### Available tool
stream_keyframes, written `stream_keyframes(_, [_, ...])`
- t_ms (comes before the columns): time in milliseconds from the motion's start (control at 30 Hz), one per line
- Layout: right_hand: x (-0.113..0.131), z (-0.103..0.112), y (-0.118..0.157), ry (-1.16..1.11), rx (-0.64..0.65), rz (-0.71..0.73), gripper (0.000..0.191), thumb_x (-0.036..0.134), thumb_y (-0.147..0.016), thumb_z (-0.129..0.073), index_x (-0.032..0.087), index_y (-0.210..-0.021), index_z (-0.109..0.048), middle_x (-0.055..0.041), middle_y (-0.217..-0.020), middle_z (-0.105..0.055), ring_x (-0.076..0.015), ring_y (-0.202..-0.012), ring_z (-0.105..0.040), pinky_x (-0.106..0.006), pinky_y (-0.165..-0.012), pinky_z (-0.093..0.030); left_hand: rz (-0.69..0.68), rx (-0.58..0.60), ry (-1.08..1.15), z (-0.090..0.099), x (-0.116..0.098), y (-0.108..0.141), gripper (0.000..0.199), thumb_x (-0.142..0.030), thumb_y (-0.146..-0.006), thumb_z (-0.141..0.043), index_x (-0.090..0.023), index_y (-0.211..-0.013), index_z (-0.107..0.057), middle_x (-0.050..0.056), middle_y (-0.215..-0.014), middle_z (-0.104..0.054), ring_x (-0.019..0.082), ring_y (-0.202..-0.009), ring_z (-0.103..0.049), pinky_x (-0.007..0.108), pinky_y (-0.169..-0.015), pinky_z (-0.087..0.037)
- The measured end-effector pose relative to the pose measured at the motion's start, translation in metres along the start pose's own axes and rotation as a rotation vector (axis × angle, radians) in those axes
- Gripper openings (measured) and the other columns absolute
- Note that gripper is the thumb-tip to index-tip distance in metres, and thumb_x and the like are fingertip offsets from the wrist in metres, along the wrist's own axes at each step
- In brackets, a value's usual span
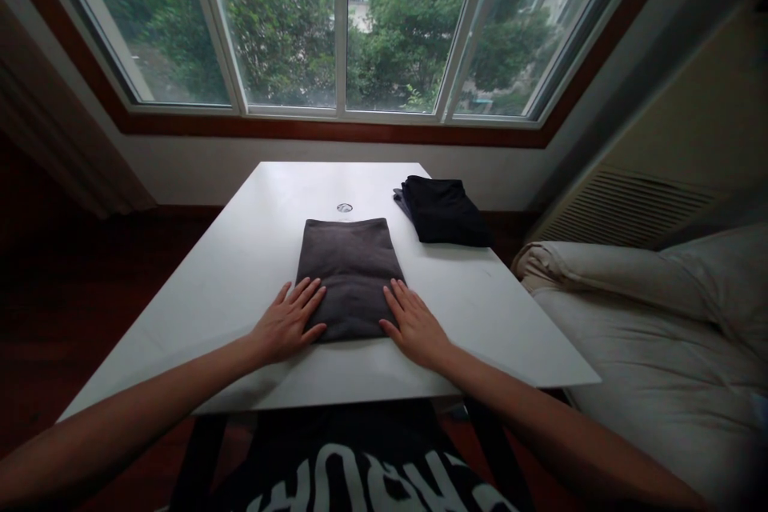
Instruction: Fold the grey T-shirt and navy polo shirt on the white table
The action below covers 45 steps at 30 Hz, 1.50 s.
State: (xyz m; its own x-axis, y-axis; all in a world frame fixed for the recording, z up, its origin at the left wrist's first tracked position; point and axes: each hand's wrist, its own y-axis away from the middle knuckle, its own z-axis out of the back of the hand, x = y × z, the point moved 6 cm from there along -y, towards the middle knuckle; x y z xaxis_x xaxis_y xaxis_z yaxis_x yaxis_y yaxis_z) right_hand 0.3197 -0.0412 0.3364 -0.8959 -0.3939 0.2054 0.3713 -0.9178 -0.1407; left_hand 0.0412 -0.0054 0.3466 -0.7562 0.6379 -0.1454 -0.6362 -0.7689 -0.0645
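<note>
A dark grey cloth (351, 256), folded into a flat rectangle, lies on the white table (210, 296) in front of me. My left hand (286, 320) rests on its near left edge, fingers stretched out and slightly spread. On the near right edge lies my right hand (417, 324), palm down with its fingers apart. Both hands press flat on the fabric and grip nothing. Beyond the right hand, folded black cloth (447, 212) sits near the table's right edge, with a greyer piece showing under its left side.
A small round mark or disc (344, 208) is on the table beyond the grey cloth. To the right stands a pale padded sofa or bed (654, 336) close to the table. A wide window (342, 24) is behind the table, and a curtain (66, 104) hangs at left.
</note>
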Motion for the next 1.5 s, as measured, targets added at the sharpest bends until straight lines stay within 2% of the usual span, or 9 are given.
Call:
stream_keyframes(200, [-0.013, 0.022, -0.003, -0.074, -0.087, 0.004, 0.045, 0.035, -0.107, -0.043, 0.019, -0.147, -0.058, -0.0124, -0.158, -0.045, -0.0284, -0.149, -0.039, -0.055, -0.126, -0.024, 0.003, -0.052, -0.013, 0.015, 0.005, -0.008, 0.066, -0.05, -0.103, -0.049, -0.018, -0.16, -0.041, 0.013, -0.169, -0.031, 0.033, -0.156, -0.025, 0.053, -0.128, -0.017])
stream_keyframes(300, [0.01, 0.035, -0.041, -0.093, -0.152, 0.072, 0.043, 0.03, -0.107, -0.043, 0.019, -0.144, -0.06, -0.0112, -0.157, -0.047, -0.0267, -0.148, -0.039, -0.052, -0.127, -0.023, 0.017, -0.081, 0.023, 0.01, -0.002, -0.041, 0.06, -0.043, -0.104, -0.047, -0.016, -0.157, -0.044, 0.014, -0.168, -0.033, 0.032, -0.155, -0.029, 0.051, -0.126, -0.023])
stream_keyframes(433, [0.029, 0.017, -0.107, -0.019, -0.043, 0.113, 0.052, 0.034, -0.107, -0.044, 0.017, -0.156, -0.047, -0.0121, -0.166, -0.03, -0.0291, -0.156, -0.024, -0.052, -0.128, -0.02, 0.073, -0.119, 0.037, -0.005, -0.003, -0.101, 0.056, -0.031, -0.104, -0.042, -0.016, -0.157, -0.044, 0.014, -0.169, -0.03, 0.032, -0.156, -0.027, 0.053, -0.126, -0.021])
stream_keyframes(667, [-0.029, -0.021, -0.149, 0.048, 0.174, 0.139, 0.071, 0.062, -0.106, -0.041, 0.021, -0.164, -0.034, -0.0117, -0.169, -0.022, -0.0314, -0.158, -0.019, -0.052, -0.128, -0.016, 0.167, 0.028, 0.075, -0.03, 0.066, -0.165, 0.067, -0.059, -0.105, -0.034, -0.026, -0.163, -0.035, 0.011, -0.172, -0.022, 0.037, -0.158, -0.017, 0.059, -0.125, -0.016])
stream_keyframes(833, [-0.046, -0.019, -0.173, 0.048, 0.139, 0.058, 0.068, 0.061, -0.107, -0.038, 0.022, -0.163, -0.038, -0.0139, -0.168, -0.024, -0.0332, -0.157, -0.022, -0.051, -0.126, -0.022, 0.295, 0.04, 0.086, -0.033, 0.113, -0.183, 0.071, -0.063, -0.104, -0.028, -0.024, -0.164, -0.033, 0.015, -0.173, -0.019, 0.039, -0.158, -0.015, 0.062, -0.123, -0.015])
stream_keyframes(1033, [-0.048, -0.019, -0.226, 0.054, 0.141, 0.032, 0.064, 0.057, -0.108, -0.04, 0.022, -0.163, -0.037, -0.0119, -0.17, -0.02, -0.0304, -0.158, -0.016, -0.052, -0.128, -0.014, 0.336, 0.034, 0.109, -0.031, 0.117, -0.193, 0.067, -0.058, -0.106, -0.023, -0.024, -0.163, -0.033, 0.015, -0.172, -0.02, 0.038, -0.158, -0.014, 0.061, -0.122, -0.016])
stream_keyframes(1200, [-0.078, -0.011, -0.216, 0.034, 0.135, -0.074, 0.061, 0.051, -0.109, -0.04, 0.019, -0.161, -0.04, -0.0142, -0.167, -0.027, -0.0314, -0.156, -0.021, -0.053, -0.126, -0.019, 0.44, 0.053, 0.103, -0.028, 0.133, -0.169, 0.065, -0.052, -0.107, -0.029, -0.022, -0.163, -0.032, 0.016, -0.172, -0.018, 0.04, -0.156, -0.021, 0.06, -0.121, -0.022])
stream_keyframes(1333, [-0.093, 0.003, -0.179, 0.045, 0.083, -0.101, 0.059, 0.048, -0.106, -0.049, 0.017, -0.156, -0.047, -0.0174, -0.164, -0.032, -0.0329, -0.153, -0.028, -0.051, -0.124, -0.027, 0.352, -0.056, 0.056, -0.009, 0.103, -0.132, 0.065, -0.048, -0.102, -0.047, -0.018, -0.159, -0.038, 0.019, -0.171, -0.02, 0.04, -0.157, -0.019, 0.059, -0.122, -0.023])
stream_keyframes(1500, [-0.052, 0.036, -0.112, -0.085, -0.02, 0.183, 0.04, 0.039, -0.103, -0.059, 0.017, -0.135, -0.065, -0.0148, -0.147, -0.054, -0.0279, -0.139, -0.048, -0.043, -0.118, -0.038, -0.225, -0.04, 0.225, 0.036, 0.002, -0.068, 0.04, -0.043, -0.098, -0.059, -0.024, -0.133, -0.058, 0.012, -0.152, -0.048, 0.031, -0.136, -0.048, 0.045, -0.113, -0.041])
